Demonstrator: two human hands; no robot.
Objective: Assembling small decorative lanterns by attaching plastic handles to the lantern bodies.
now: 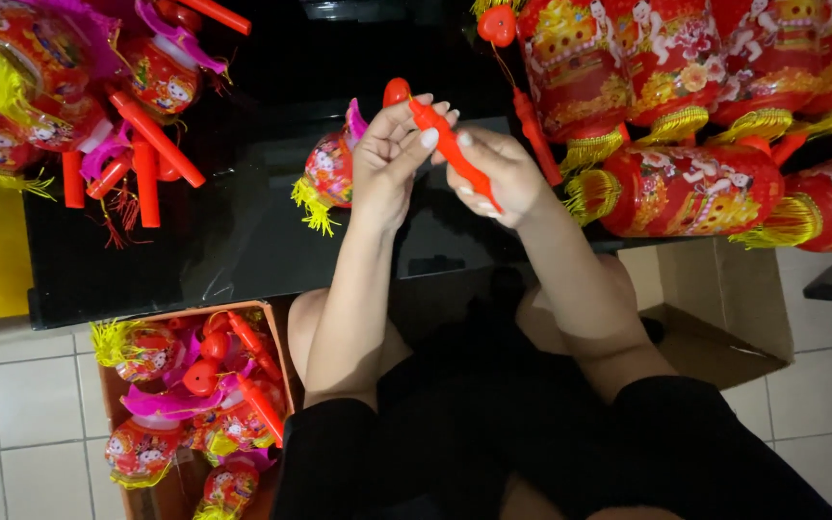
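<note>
A red plastic stick (450, 144) is being gripped by both hands over the edge of a black table (243, 250). The left hand (392, 154) is being kept high on the stick, its fingers (423, 120) curled round the upper part just below the rounded red knob at the top. The right hand (503, 178) is being closed round the lower part, with the stick's bottom end poking out under the palm. So both hands are being clamped on the same stick, which is being held tilted, top to the left, bottom to the right.

Just behind the left hand, a small red lantern (331, 171) with a yellow fringe and a pink top is being partly hidden; whether it is being touched by the hand cannot be told. To the right, a row of bigger red lanterns (686, 188) with gold fringes is being shown lying on the table, near the right hand but apart from it. A red heart-shaped piece (498, 24) with a tassel is hanging above the hands.

At far left on the table, a pile of loose red sticks (146, 154) and more lanterns is being shown, well apart from the hands. Down on the tiled floor (12, 414), a cardboard box (276, 337) is being seen packed with finished lanterns and sticks, beside the person's left knee.
</note>
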